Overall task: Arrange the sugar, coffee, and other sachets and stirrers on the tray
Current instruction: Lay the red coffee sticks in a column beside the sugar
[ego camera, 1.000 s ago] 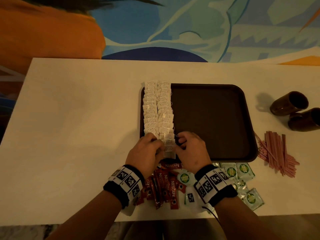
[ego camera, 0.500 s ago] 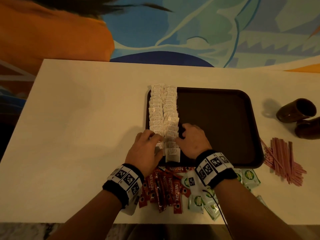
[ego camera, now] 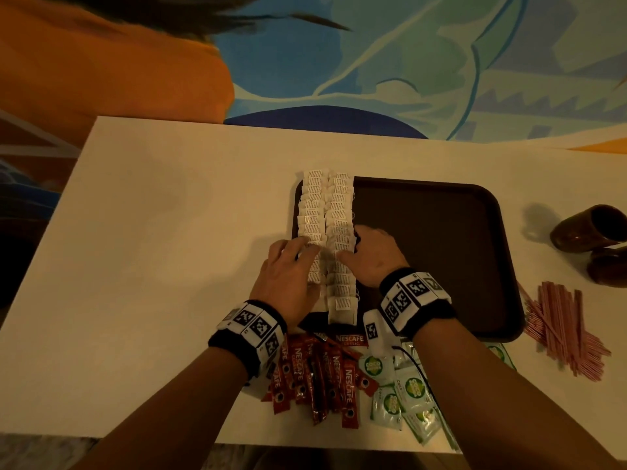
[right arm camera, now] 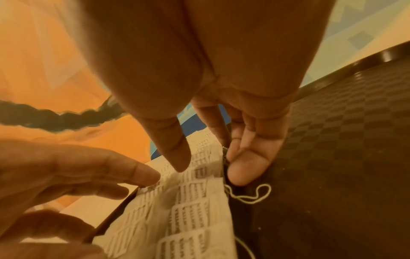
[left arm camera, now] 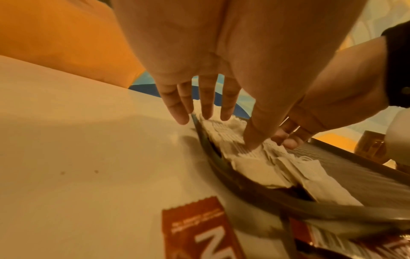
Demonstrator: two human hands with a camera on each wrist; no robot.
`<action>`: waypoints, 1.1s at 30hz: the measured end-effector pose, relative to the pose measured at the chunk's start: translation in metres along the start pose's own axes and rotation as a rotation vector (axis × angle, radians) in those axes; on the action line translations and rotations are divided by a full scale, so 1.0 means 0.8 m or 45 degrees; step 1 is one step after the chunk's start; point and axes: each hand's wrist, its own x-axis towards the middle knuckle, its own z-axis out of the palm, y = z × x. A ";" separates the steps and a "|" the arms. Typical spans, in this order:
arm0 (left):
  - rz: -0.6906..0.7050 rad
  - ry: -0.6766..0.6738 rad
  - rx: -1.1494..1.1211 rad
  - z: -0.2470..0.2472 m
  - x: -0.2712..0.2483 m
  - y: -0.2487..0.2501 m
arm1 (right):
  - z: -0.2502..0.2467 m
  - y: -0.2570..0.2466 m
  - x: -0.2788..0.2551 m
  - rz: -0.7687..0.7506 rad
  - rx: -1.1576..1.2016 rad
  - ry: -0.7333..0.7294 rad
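Head view is showing a dark brown tray (ego camera: 441, 252) lying on a pale table (ego camera: 152, 266), with two overlapping columns of white tea bags (ego camera: 327, 212) running down the tray's left side. Both hands are lying flat with fingers extended, framing the nearer part of those columns: the left hand (ego camera: 288, 276) is pressing on the left column at the tray's left rim, and the right hand (ego camera: 373, 257) is resting against the right column's edge, its fingers lying on the tray floor. Neither hand is gripping anything. Left wrist view is showing the left thumb (left arm camera: 257, 129) pressing down on the tea bags. Right wrist view is showing the right fingertips (right arm camera: 241, 173) touching the edge of the bags, beside a loose string (right arm camera: 250, 194) lying on the tray. Off the tray, red Nescafe sticks (ego camera: 322, 371) and green-and-white sachets (ego camera: 403, 391) are lying heaped at the near table edge, pink stirrers (ego camera: 563, 327) are lying to the right, and two brown cups (ego camera: 593, 242) are lying on their sides beyond them.
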 end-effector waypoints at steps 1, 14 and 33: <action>-0.003 -0.007 -0.002 0.000 0.000 -0.001 | -0.001 0.001 0.002 0.014 0.001 -0.005; -0.084 0.015 -0.280 -0.038 -0.044 -0.003 | -0.052 0.033 -0.072 0.042 0.055 0.089; -0.324 -0.282 -0.303 -0.062 -0.187 -0.018 | -0.020 0.135 -0.297 0.142 0.116 -0.010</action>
